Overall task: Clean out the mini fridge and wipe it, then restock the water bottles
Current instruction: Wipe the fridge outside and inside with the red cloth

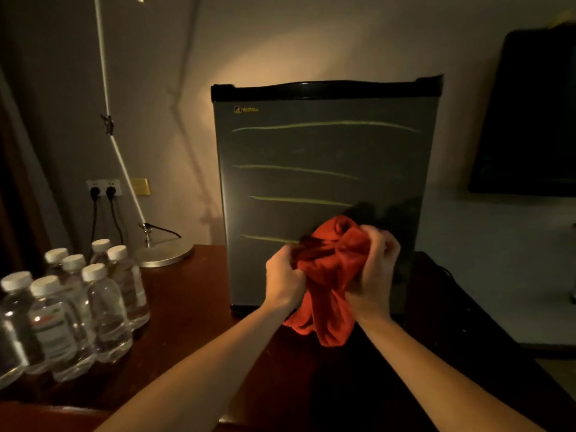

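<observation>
A grey mini fridge (311, 157) with a black top stands on the dark wooden table (193, 294), its door shut and facing me. In front of its lower right part I hold a bunched red cloth (330, 269) with both hands. My left hand (285, 275) grips the cloth's left side and my right hand (374, 269) grips its right side; the cloth's tail hangs down between my wrists. Several clear water bottles (71, 310) with white caps stand grouped at the table's left edge.
A desk lamp with a round metal base (165, 255) and a slanted white arm stands left of the fridge. Two black plugs sit in a wall socket (103, 188) behind the bottles. A dark screen (530, 120) hangs on the wall at right.
</observation>
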The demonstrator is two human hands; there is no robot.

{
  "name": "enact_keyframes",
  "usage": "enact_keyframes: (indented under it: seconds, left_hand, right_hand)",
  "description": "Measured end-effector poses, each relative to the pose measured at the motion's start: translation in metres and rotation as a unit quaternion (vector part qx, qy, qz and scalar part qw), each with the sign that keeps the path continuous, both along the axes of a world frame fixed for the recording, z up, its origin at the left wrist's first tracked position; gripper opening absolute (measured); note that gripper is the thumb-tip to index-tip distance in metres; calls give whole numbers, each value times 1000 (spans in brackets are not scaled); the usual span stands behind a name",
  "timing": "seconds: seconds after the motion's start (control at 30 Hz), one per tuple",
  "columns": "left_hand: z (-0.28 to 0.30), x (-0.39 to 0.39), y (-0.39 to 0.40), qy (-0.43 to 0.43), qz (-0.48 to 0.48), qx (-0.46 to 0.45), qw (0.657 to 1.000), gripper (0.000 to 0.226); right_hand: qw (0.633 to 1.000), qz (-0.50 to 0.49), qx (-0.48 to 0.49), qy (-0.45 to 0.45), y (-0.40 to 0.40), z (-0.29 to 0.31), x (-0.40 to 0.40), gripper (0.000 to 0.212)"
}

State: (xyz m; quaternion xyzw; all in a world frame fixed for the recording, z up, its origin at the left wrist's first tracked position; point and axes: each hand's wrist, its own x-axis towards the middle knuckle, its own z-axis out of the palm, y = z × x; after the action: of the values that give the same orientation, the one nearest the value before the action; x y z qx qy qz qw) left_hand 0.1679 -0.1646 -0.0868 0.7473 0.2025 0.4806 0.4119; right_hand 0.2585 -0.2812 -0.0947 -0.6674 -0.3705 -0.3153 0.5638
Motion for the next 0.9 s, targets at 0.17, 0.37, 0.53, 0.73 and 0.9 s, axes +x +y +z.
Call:
enact_keyframes:
  seconds: [0.17, 0.37, 0.53, 0.73, 0.9]
  left_hand:
    - [-10, 11, 23, 20, 65, -12, 998, 40]
    - [-28, -14, 61, 75, 47, 170, 981, 40]
    - [-43, -55, 94, 239, 157, 438, 852, 75]
    - [-58, -83, 112, 301, 191, 459, 814, 79]
    - [-56, -99, 122, 262, 215, 448, 827, 66]
  right_hand:
    - [895, -34, -242, -374, 18, -54, 37, 56]
    - [796, -147, -367, -458, 34, -70, 53, 79]
    - [800, -129, -288, -510, 42, -56, 59, 51]
    - [839, -128, -208, -487, 89, -7, 24, 39]
    - [828, -105, -258, -487, 141, 14, -18, 47]
